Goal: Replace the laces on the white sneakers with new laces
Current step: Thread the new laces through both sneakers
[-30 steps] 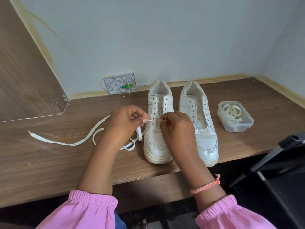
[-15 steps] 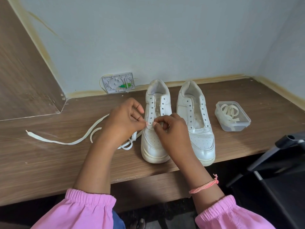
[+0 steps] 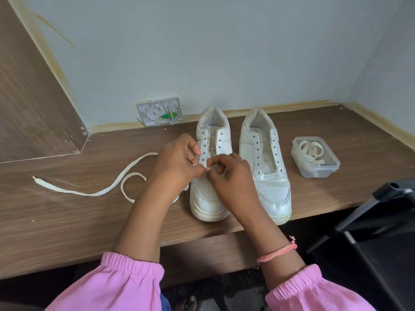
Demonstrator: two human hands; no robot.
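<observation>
Count: I see two white sneakers on the worktop (image 3: 67, 221), toes toward the near edge, side by side and almost touching. The left sneaker (image 3: 210, 198) is the one being worked on; the right sneaker (image 3: 267, 176) stands untouched with its eyelets bare. There is small printing on the tongue of the left sneaker, too blurred for me to read.

One loose lace (image 3: 89, 194) lies on the worktop left of the sneakers, looping once and running under the left hand (image 3: 177, 164). I cannot tell where its far end goes.

One clear plastic box (image 3: 314, 158), lid off or absent, sits right of the right sneaker, well apart from it. It holds coiled white laces; I cannot count them.

Hands: two, both over the lower eyelets of the left sneaker. Left hand pinches something small between thumb and forefinger at the left eyelet row. Right hand (image 3: 231, 178) is curled, fingertips pressed together just beside the left's, apparently on the same lace end; the grip itself is hidden.

One white wall plate (image 3: 159, 111) leans against the wall behind. One pink thread band (image 3: 278, 252) circles the right wrist.
</observation>
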